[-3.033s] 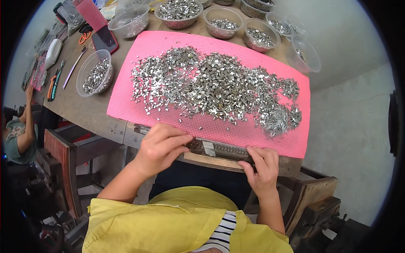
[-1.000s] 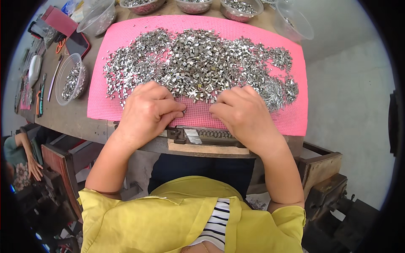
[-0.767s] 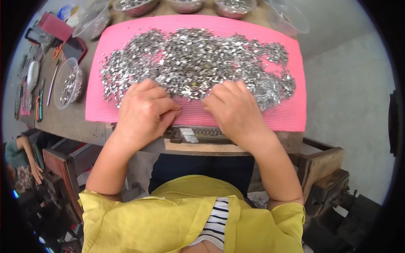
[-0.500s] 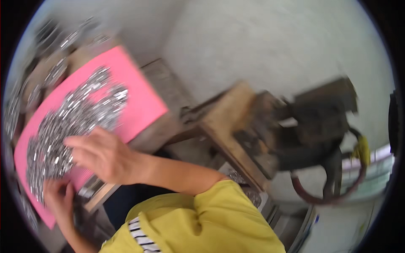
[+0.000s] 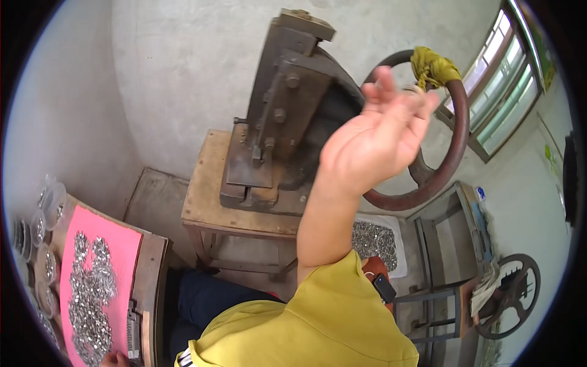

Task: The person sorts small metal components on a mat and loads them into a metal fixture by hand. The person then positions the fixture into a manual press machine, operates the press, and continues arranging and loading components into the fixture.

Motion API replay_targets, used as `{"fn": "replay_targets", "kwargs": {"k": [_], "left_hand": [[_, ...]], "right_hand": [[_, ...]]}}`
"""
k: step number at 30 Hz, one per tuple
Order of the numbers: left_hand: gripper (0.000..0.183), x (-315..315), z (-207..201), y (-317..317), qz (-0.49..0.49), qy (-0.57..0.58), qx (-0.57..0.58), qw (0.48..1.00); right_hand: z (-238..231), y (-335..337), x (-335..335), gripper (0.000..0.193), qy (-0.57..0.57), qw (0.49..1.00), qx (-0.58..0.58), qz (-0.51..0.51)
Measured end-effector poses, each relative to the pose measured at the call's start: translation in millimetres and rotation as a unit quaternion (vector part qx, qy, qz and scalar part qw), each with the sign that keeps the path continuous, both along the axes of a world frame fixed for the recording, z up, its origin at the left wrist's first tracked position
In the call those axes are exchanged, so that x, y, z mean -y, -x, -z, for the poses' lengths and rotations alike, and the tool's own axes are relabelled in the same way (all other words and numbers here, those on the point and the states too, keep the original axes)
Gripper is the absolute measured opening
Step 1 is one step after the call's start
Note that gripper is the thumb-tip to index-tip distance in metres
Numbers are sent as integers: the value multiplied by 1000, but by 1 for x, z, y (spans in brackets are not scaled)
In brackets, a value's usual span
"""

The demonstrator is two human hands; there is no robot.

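Well, here's the right hand (image 5: 382, 131), up high in front of the handwheel (image 5: 458, 134), its fingers partly curled and smeared by blur, the tips overlapping the yellow cloth (image 5: 435, 64) tied on the rim; whether it touches that wheel or pinches some small thing, I cannot tell. To its left stands the dark press (image 5: 293, 92), nothing visibly gripped there, and below it, beside the forearm, a pale-lined tray (image 5: 400, 260) full of small metal bits. Down at the lower edge, only a little of the left hand (image 5: 114, 359) shows, over the near part of the pink mat (image 5: 127, 244), so its grasp can't be read either. And just ahead of that left hand, there they are, the loose metal pieces (image 5: 92, 300), strewn along the mat in one long heap! Right beside the same hand, the toothed metal bar (image 5: 133, 324) lies along the table edge; too small to say how filled it is. So how far along? Across the mat from the left hand, clear bowls (image 5: 63, 196) hold some pieces, but a big spread remains loose, so plenty looks left to handle.
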State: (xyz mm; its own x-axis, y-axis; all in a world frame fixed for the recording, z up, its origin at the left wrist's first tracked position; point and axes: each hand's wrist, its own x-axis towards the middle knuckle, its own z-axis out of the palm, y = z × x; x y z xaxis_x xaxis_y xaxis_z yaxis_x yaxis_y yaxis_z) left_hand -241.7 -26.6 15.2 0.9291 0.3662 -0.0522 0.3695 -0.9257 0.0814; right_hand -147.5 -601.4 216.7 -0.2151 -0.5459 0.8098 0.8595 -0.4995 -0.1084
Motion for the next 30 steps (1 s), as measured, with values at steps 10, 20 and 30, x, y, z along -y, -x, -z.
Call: {"fn": "replay_targets", "kwargs": {"k": [10, 20, 30], "left_hand": [[41, 19, 4, 4, -19, -33, 30, 999], [8, 70, 19, 20, 29, 89, 333, 938], [8, 79, 23, 17, -4, 156, 307, 939]], "right_hand": [[51, -9, -44, 10, 266, 937, -192, 119], [135, -40, -128, 13, 408, 835, -338, -149], [217, -46, -239, 20, 527, 657, -393, -369]]}}
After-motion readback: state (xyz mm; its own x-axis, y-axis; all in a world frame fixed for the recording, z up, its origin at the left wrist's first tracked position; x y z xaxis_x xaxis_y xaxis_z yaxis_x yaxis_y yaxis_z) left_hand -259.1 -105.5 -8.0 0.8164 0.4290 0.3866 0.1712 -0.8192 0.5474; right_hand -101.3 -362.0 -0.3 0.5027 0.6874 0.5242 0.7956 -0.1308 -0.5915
